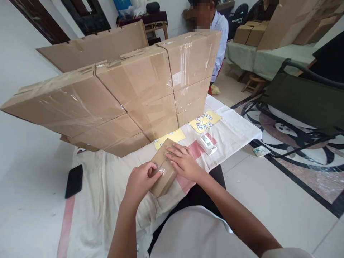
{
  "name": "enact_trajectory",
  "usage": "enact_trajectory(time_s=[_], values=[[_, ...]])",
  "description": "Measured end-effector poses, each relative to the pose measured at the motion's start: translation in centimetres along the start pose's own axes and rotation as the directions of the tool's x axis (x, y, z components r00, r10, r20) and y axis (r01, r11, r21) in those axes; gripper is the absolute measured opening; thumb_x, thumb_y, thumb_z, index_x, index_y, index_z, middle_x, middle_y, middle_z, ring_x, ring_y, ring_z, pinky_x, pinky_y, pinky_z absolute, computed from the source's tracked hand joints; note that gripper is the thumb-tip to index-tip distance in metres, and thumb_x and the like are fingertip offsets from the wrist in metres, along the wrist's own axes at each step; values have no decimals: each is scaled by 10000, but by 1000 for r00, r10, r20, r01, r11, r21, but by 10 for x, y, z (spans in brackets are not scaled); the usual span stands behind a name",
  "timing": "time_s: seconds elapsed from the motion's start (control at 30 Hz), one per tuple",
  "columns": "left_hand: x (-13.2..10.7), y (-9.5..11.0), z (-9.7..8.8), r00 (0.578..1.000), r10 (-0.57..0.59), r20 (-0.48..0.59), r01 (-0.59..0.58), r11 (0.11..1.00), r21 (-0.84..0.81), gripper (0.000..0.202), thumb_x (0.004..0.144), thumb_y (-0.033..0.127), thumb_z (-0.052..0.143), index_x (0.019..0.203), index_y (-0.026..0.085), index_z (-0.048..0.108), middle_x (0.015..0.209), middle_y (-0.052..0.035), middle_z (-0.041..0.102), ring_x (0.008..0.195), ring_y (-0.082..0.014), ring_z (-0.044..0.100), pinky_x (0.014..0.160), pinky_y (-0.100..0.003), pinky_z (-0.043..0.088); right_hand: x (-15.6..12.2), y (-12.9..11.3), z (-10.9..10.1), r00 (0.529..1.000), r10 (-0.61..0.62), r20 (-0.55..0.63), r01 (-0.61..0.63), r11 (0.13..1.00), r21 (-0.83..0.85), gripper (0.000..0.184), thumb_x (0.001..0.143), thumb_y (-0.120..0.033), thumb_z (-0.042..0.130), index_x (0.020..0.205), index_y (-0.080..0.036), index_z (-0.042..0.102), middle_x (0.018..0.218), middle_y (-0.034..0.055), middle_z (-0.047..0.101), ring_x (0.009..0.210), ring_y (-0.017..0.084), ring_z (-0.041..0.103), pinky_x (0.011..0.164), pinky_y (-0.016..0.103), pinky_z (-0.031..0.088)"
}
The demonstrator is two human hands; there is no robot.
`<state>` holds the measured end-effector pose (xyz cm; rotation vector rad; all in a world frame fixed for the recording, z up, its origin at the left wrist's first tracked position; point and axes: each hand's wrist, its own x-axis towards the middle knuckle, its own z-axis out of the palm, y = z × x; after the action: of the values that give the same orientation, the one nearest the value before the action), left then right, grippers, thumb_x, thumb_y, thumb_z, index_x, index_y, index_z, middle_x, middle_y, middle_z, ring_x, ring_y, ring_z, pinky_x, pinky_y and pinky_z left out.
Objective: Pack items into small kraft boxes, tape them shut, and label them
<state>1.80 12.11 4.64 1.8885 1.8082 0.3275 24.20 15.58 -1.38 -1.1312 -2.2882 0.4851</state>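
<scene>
A small brown cardboard box (168,176) lies at a slant on the cloth-covered table in front of me. My left hand (141,179) is at its near left side, fingers curled against it and thumb pressed beside a shiny piece of clear tape (162,171) on top. Across the upper right part of the box rests my right hand (185,161), its fingers stretched out flat. To the right of that hand is a white handheld device (206,144) with a pale panel; its kind is unclear.
Large taped cardboard boxes (137,86) form a wall behind the work spot. Yellow printed sheets (205,121) lie at its foot. A black phone (74,181) is on the left. Beyond the boxes sits another person (220,39). A dark folding chair (303,96) stands at right.
</scene>
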Motion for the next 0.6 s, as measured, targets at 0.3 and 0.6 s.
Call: enact_trajectory(time_s=[0.3, 0.6], values=[[0, 6, -3, 999, -16, -30, 20, 993, 116, 259, 824, 517, 641, 822, 262, 596, 725, 38, 618, 730, -191, 602, 660, -312, 350, 0, 0, 0, 1000, 3, -12, -3, 1000, 13, 424, 1058, -264, 434, 1442, -251, 612, 1569, 54, 515, 1503, 311, 337, 1117, 493, 327], [0, 10, -3, 1000, -17, -18, 19, 988, 154, 319, 792, 549, 681, 817, 256, 557, 728, 41, 620, 751, -201, 606, 732, -334, 367, -1, 0, 1, 1000, 10, -22, -9, 1000, 19, 418, 1057, -265, 434, 1433, -250, 616, 1572, 45, 512, 1503, 303, 337, 1098, 488, 327]])
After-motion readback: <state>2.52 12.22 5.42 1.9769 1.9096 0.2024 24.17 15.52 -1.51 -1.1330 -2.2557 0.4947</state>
